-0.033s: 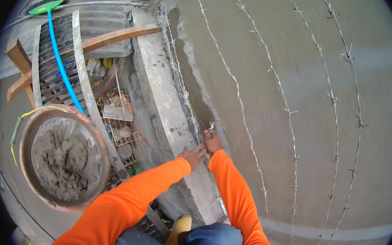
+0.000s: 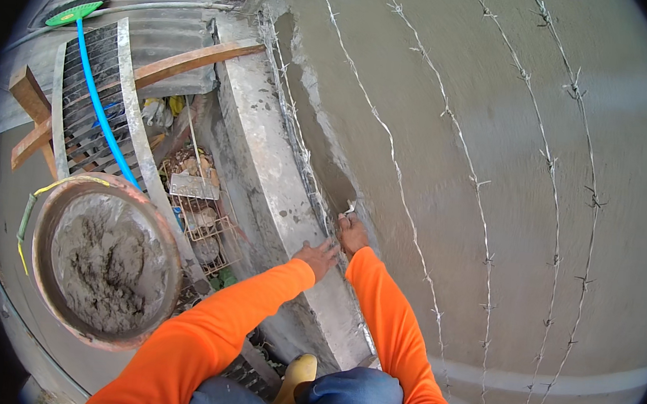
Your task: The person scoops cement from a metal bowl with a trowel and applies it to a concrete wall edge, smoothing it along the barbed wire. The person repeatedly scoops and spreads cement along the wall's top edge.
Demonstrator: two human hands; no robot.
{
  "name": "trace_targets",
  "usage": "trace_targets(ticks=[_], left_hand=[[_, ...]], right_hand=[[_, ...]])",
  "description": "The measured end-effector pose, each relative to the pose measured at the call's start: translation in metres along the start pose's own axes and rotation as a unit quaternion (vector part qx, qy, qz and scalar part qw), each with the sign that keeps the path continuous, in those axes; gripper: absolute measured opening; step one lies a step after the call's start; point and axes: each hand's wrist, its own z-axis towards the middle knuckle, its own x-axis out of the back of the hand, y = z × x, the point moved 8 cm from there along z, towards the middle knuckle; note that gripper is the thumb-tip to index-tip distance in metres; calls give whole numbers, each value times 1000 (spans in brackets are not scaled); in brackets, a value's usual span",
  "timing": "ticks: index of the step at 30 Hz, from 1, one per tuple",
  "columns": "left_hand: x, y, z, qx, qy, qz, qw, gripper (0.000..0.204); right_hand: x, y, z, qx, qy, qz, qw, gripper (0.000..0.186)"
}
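Note:
My left hand (image 2: 319,259) lies on the grey concrete ledge (image 2: 276,169), its fingers stretched out and holding nothing. Just right of it, my right hand (image 2: 352,235) is closed at the foot of the smooth grey wall (image 2: 412,180). A small pale tip (image 2: 351,206) shows beyond its fingers; what they hold is too hidden to name. Between ledge and wall runs a dark, wet-looking strip (image 2: 330,179), with a rough mortar edge (image 2: 320,119) along it. Twisted barbed wire (image 2: 293,116) follows the ledge's edge beside my hands.
Several barbed wire strands (image 2: 474,178) stretch across the right side. At left stands a round tub (image 2: 42,251) of wet mortar (image 2: 112,263). Behind it are a slatted metal frame (image 2: 138,131), a blue-handled broom (image 2: 98,99), wooden beams (image 2: 196,58) and a wire rack (image 2: 214,230).

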Motion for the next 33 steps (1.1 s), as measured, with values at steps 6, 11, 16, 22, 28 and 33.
trace_targets(ticks=[6,11,16,22,28,33], left_hand=[[1,-1,2,-2,-10,-6,1000,59],[6,1,0,1,-7,-2,1000,61],[7,0,-3,0,-3,4,1000,64],[5,1,1,3,8,39,999,67],[8,2,7,2,9,41,999,69],[6,5,20,12,-7,48,999,74]], right_hand=[[21,23,-27,104,61,-10,993,39],[8,42,-31,52,-10,-113,992,50],[6,32,-31,55,0,-113,992,51],[25,29,-45,79,37,-51,995,50],[46,41,-80,69,64,-12,995,50],[48,78,-87,68,-22,-113,991,51]])
